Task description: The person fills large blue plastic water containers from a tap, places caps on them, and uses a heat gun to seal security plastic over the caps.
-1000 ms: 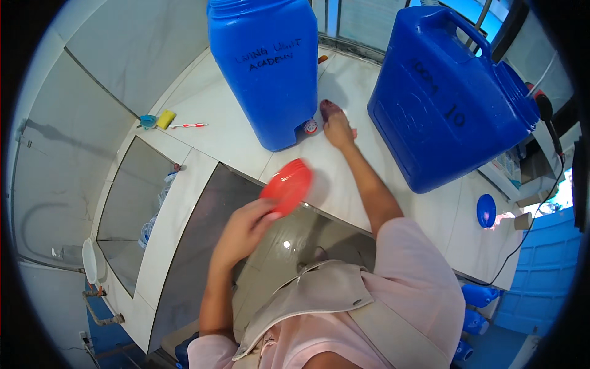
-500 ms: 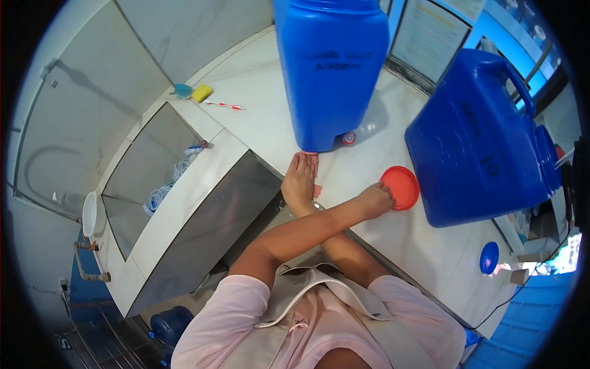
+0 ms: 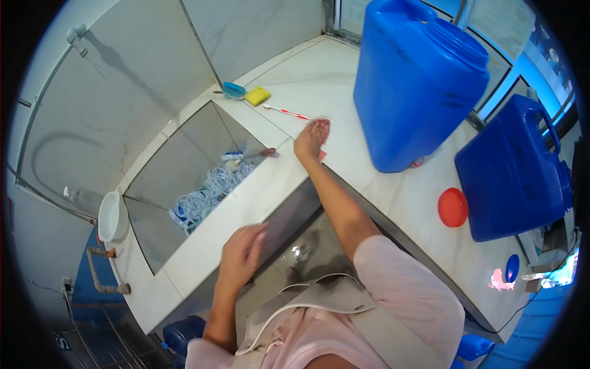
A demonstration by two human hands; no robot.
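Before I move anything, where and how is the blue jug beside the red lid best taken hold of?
Take the blue jug by the handle on its top, coming from above. The handle arches over a gap, which should leave room for a grip. The jug stands on the counter with this side up, and its wide body looks harder to grasp.

Cloth (image 3: 326, 126): pinkish red. Counter (image 3: 418, 197): white, faint grey veining. Toothbrush (image 3: 287, 112): white and red. Sponge (image 3: 258, 96), far left: plain yellow. Brush (image 3: 233, 91) beside it: teal. Large jug (image 3: 399, 92), far: bright blue, faint dark marks. Second jug (image 3: 507, 178), right: deeper blue. Round lid (image 3: 453, 207): red. Smaller disc (image 3: 512, 268), right: dark blue. Basin (image 3: 113, 215), left: white. Tangled loops (image 3: 222, 179): whitish, bits of blue. Shirt (image 3: 409, 277), near: pale pink. Apron (image 3: 335, 297): beige.
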